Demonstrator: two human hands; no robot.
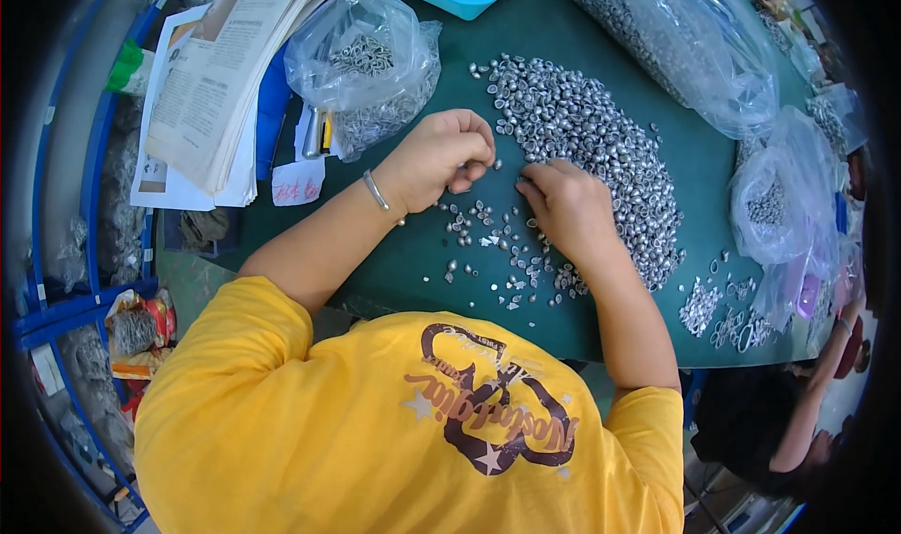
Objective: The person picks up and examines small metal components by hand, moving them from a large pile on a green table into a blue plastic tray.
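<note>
Green tbl (385,262), L hand (441,154) curled, R hand (572,204) palm-down by metal pcs (596,121), grips unclear

Small silvery metal pieces (601,130), rounded, some showing hollow backs, lie heaped on the green tabletop (404,262), a looser scatter (526,264) toward its near edge.

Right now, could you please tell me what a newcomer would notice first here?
A large heap of small shiny silver metal pieces spreads over the dark green tabletop. Near its left edge, the bare left hand and right hand are curled close together. A yellow short-sleeved shirt fills the lower middle.
</note>
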